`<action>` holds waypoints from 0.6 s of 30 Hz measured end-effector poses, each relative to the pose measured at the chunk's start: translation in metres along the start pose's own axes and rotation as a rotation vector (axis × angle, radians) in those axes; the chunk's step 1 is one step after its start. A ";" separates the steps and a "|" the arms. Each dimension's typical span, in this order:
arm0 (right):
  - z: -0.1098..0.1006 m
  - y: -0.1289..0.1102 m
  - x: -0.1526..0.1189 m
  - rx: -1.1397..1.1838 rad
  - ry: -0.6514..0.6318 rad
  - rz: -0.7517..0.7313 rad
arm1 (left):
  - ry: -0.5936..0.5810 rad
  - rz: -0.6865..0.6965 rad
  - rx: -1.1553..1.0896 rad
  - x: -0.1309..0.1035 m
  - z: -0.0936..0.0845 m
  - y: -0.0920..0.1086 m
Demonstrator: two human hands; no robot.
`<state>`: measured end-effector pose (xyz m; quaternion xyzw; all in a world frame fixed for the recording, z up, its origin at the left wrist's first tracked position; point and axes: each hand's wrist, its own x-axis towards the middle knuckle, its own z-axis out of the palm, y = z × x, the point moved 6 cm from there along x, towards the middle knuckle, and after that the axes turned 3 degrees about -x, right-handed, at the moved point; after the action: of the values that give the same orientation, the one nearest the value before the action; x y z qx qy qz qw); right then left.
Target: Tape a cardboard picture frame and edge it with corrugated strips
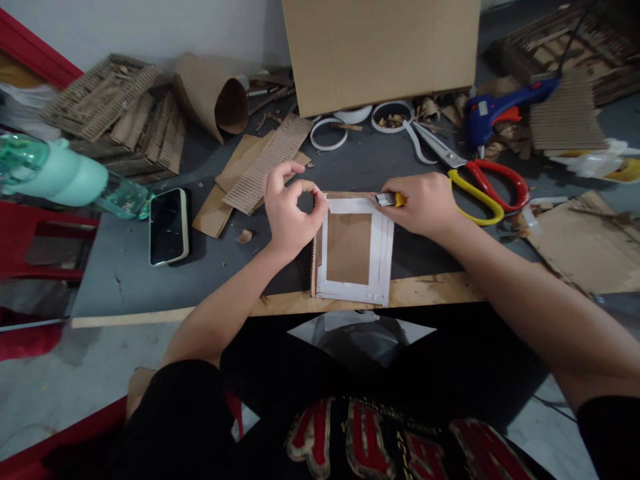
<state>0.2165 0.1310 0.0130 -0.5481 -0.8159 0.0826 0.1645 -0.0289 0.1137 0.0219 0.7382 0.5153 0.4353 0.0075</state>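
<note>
A small cardboard panel (pixel 349 250) with a white paper border (pixel 383 257) around its brown middle lies near the table's front edge. At its upper left corner my left hand (pixel 293 213) is closed, thumb and forefinger pinched on the corner. My right hand (pixel 423 203) is wrapped round a utility knife (pixel 399 199) with a yellow part and a metal end. The knife's metal end points left, over the panel's upper right corner. Most of the knife's handle is hidden in the fist.
A phone (pixel 169 227) and a green bottle (pixel 65 175) lie left. Corrugated cardboard strips (pixel 273 163) are behind my left hand. Red-and-yellow-handled scissors (pixel 500 190), a blue glue gun (pixel 500 110) and cardboard scraps (pixel 590 240) lie right. A large cardboard sheet (pixel 383 50) stands behind.
</note>
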 end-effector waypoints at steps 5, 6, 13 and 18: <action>-0.003 -0.004 -0.001 0.021 -0.004 0.005 | 0.050 0.034 0.047 0.003 -0.007 0.006; -0.004 -0.004 -0.001 0.029 -0.004 0.001 | 0.050 0.037 0.047 0.003 -0.008 0.007; -0.007 -0.007 -0.001 0.072 0.045 -0.029 | 0.044 -0.011 0.056 0.006 -0.007 -0.008; -0.006 -0.007 -0.002 0.039 0.005 -0.011 | 0.048 0.055 0.036 0.004 -0.008 -0.015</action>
<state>0.2137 0.1264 0.0208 -0.5406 -0.8167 0.0961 0.1776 -0.0453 0.1199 0.0225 0.7414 0.5027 0.4436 -0.0303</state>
